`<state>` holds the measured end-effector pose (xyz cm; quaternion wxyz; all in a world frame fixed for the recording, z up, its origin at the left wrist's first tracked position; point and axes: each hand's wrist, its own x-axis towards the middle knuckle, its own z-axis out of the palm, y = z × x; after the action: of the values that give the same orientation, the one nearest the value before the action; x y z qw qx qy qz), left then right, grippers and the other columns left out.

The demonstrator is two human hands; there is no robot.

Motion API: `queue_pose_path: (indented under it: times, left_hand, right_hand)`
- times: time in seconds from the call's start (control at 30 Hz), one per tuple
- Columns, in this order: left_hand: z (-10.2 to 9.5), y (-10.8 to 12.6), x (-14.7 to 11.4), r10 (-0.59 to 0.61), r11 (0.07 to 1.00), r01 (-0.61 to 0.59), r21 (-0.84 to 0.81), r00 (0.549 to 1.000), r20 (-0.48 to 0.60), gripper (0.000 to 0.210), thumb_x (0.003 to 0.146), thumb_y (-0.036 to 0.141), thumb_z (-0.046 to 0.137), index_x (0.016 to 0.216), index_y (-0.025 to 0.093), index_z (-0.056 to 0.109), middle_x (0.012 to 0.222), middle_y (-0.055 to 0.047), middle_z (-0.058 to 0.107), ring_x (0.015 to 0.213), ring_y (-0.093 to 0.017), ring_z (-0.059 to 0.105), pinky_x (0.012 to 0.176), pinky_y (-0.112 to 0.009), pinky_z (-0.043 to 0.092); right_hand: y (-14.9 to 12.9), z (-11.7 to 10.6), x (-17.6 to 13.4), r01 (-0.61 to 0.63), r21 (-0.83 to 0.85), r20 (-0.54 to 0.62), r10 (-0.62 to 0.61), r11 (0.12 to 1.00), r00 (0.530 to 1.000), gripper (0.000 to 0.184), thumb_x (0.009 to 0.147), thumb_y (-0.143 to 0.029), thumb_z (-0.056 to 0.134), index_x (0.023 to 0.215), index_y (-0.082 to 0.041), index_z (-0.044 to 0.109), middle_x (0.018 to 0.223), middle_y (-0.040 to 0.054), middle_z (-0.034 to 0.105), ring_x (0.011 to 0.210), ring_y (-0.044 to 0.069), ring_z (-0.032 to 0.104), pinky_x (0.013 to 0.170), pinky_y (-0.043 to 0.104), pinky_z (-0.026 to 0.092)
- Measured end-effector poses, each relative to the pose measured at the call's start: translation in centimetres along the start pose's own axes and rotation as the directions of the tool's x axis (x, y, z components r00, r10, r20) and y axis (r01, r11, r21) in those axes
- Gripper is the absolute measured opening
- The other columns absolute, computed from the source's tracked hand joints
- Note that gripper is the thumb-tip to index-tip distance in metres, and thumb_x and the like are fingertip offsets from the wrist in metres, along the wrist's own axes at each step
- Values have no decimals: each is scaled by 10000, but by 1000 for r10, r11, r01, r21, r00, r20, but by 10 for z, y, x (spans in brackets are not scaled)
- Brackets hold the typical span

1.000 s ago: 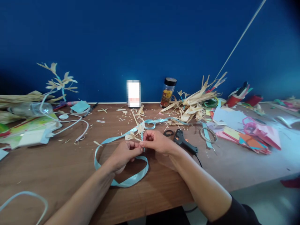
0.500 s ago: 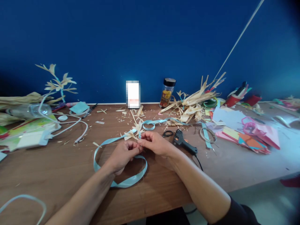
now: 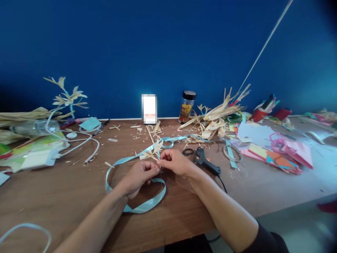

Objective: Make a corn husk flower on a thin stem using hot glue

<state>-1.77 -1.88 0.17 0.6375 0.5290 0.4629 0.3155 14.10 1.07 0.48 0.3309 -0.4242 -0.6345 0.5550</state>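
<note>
Light-blue ribbon (image 3: 143, 208) loops on the table (image 3: 79, 189), nearest the person. Over the loop's far side, the left hand (image 3: 140, 176) and right hand (image 3: 174, 162) pinch the stem of the husk flower (image 3: 156, 149); slack fingertips could loosen its wrapping. The glue gun (image 3: 205, 162) lies beyond, rightward.

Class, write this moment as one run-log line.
left hand: holding husk flower | right hand: holding husk flower | ribbon: looped on table | glue gun: lying right of hands
</note>
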Motion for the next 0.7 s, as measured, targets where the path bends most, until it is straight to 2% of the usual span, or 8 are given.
queue_pose_path:
  times: [0.13,0.3,0.4,0.5,0.7]
  left_hand:
    - [2,-1,1,23,997,-21,70,999,-35,307,657,392,593,521,144,472,460,70,349,409,-43,251,402,-192,150]
    - [0,3,0,48,996,-56,-65,991,-124,254,659,375,592,589,147,506,520,63,402,429,-43,273,404,-179,180]
    - [-2,5,0,68,983,-97,-157,981,-179,229,668,354,593,622,146,509,535,61,419,440,-42,306,408,-168,204]
    - [-4,6,1,71,975,-111,-192,977,-202,222,672,343,595,632,143,506,531,57,434,452,-42,329,412,-162,214]
    - [-4,4,0,75,982,-109,-155,975,-210,224,671,354,592,645,143,522,527,57,434,450,-43,316,413,-163,216]
  right_hand:
    - [0,1,-1,34,-55,9,-34,998,999,182,650,-311,626,686,-156,536,589,-23,532,528,83,453,496,200,342]
    - [-1,0,-2,2,47,-5,-2,999,1000,229,731,-384,543,762,-158,556,646,1,573,537,79,481,500,195,366]
    - [-2,0,-4,-86,104,95,76,991,993,310,760,-445,484,719,-146,557,663,24,600,537,74,495,477,178,356]
    - [0,1,-6,-132,141,222,98,981,970,304,737,-439,525,721,-139,570,685,28,617,535,63,488,475,166,340]
    - [2,4,-7,-88,210,152,57,974,987,240,669,-372,622,709,-140,573,646,1,595,509,55,438,454,165,285]
